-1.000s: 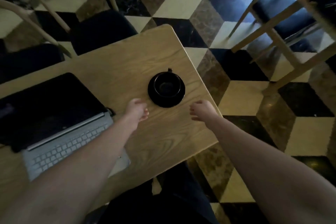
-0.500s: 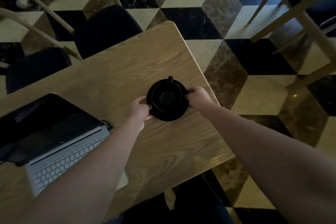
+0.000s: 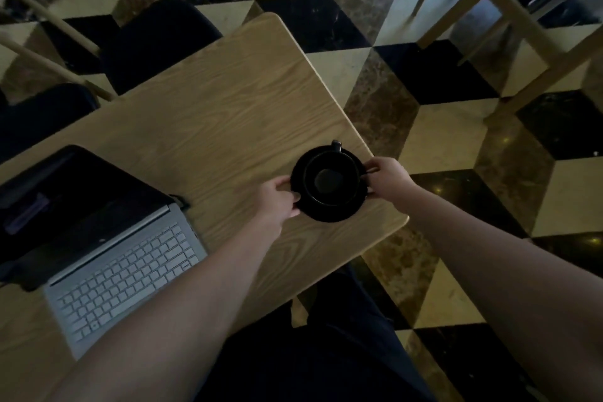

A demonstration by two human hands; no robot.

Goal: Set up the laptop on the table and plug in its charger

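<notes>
Wooden table (image 3: 228,114) | laptop (image 3: 107,238) open, screen dark | hands — both gripping saucer (image 3: 329,209)

Dim, grainy wide-angle view, blurred warped edges, bluish light top right

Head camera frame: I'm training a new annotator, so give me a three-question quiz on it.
1. True or false: the laptop is open.
2. What sits on the saucer? A glass; B cup; C phone.
3. Which hands hold the saucer?

Key:
1. True; screen up, keyboard showing.
2. B; the cup.
3. Both: the left hand and the right hand grip opposite rims, near the table corner.
</notes>
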